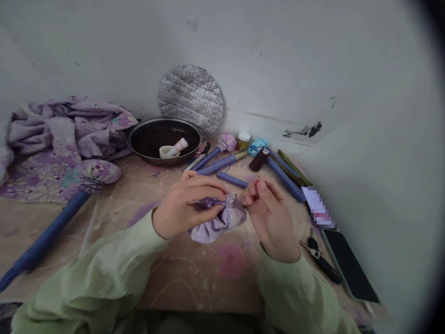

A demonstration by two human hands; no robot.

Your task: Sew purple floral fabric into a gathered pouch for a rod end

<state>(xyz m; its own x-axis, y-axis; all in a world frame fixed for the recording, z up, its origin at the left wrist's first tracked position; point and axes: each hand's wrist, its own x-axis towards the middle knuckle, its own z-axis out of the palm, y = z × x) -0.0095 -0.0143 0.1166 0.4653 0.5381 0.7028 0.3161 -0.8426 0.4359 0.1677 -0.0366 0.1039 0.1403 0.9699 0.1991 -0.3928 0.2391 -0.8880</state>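
Note:
My left hand (pixel 194 197) pinches a small piece of lilac cloth (pixel 208 231) between thumb and fingers. The cloth is bunched into gathers, with a darker stitched-looking edge near the fingertips. Just right of it is my right hand (pixel 273 218), palm turned up, its thumb and index finger pressed together. Whatever lies in that pinch is too small to make out. A dark spool of thread (pixel 257 161) stands tilted beyond my right hand. Behind the cloth lies a short blue-wrapped stick (pixel 232 179).
Floral cloth (pixel 45 162) is heaped at left beside a blue-wrapped stick with a padded head (pixel 55 232). A black pan (pixel 163 160) holds a small cup (pixel 169 152). A silver disc (pixel 191 97) leans on the wall. At right lie a phone (pixel 351 264) and dark-handled snips (pixel 325 264).

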